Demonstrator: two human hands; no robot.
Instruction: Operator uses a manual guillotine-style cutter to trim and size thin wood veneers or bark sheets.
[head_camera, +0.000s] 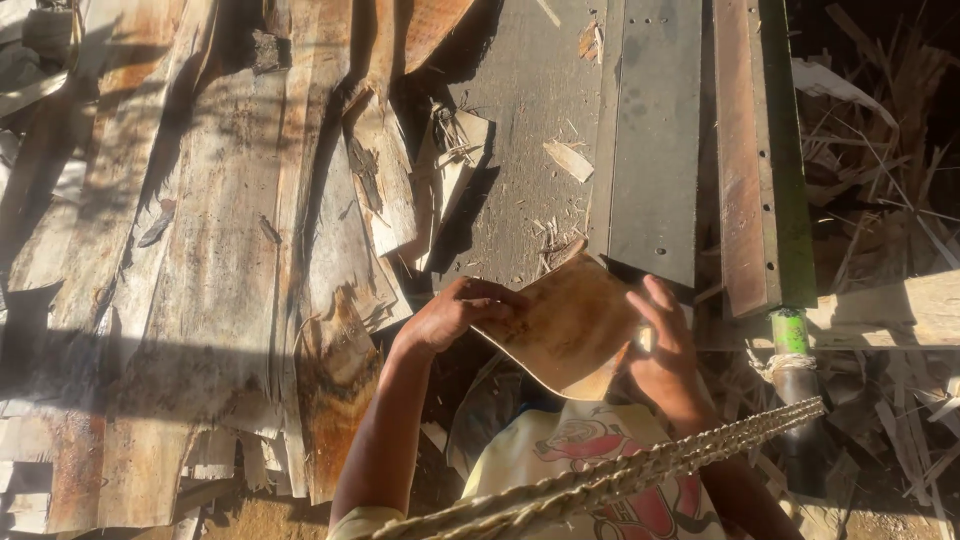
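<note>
Both hands hold a small curved piece of wood veneer (568, 325) in front of my chest. My left hand (455, 310) grips its left edge with fingers curled over the top. On the right edge rests my right hand (662, 345), fingers spread along the sheet's side. The piece is brown, thin and bent, and it sits just below the near end of a grey metal machine bed (650, 140).
A large heap of overlapping veneer sheets (200, 260) fills the left. A green-edged metal rail (765, 150) runs along the machine's right side. Wood scraps and splinters (880, 170) lie at the right. A braided rope (620, 475) crosses the bottom of the view.
</note>
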